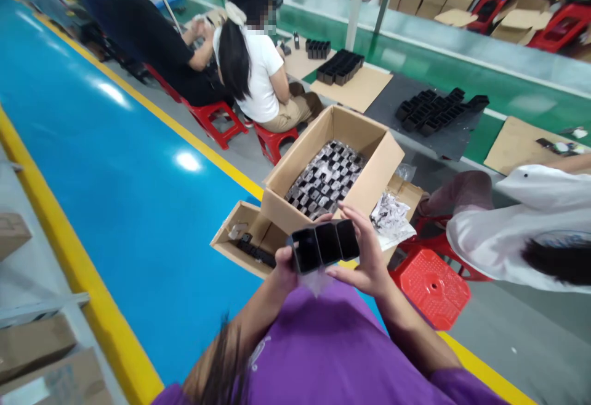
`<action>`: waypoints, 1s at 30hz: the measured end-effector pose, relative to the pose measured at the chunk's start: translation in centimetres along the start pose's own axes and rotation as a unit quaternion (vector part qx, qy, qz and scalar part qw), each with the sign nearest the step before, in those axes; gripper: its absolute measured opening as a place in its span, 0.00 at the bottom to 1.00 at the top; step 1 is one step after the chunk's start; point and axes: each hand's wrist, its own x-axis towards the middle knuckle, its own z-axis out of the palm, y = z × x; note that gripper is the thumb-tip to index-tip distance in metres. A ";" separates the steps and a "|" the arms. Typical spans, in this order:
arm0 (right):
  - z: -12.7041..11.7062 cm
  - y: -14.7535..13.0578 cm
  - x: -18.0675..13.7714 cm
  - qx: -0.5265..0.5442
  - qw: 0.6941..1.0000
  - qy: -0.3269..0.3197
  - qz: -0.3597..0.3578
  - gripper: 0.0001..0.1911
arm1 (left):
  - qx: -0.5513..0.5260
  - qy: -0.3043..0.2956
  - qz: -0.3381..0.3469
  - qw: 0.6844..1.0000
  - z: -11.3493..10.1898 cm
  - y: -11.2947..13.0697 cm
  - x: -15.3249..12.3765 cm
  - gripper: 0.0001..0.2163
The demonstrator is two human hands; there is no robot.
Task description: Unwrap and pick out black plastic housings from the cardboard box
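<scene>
In front of my purple shirt is a row of three joined black open-topped cases (329, 246), their dark openings facing me. My left hand (286, 264) grips the left end, the thumb at its edge. My right hand (368, 254) is curled about the right end, fingers along the far side and thumb near the lower edge. A bit of clear plastic (316, 283) hangs below the cases. Just beyond stands an open cardboard box (376, 174) filled with small black pieces in clear wrapping (323, 177). Beside it, a smaller open carton (226, 242) holds several black parts.
Crumpled plastic wrapping (392, 217) lies right of the big box, near a red stool (434, 288). People sit at a green workbench (383, 57) bearing black cases (341, 66) on cardboard. A blue walkway (152, 208) with yellow edges runs left, past shelved cartons (37, 343).
</scene>
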 end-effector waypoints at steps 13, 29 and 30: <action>5.3 1.9 -1.3 -0.057 0.992 0.047 0.106 0.22 | 0.349 0.015 0.164 0.922 -5.6 0.9 -2.3 0.43; 15.8 2.7 -4.8 -0.056 0.932 -0.196 0.299 0.17 | 0.404 0.047 0.064 0.911 -17.6 -0.3 -9.0 0.52; 16.1 3.1 -5.1 -0.062 0.928 -0.203 0.305 0.15 | 0.403 0.045 0.052 0.912 -18.0 -0.5 -8.8 0.54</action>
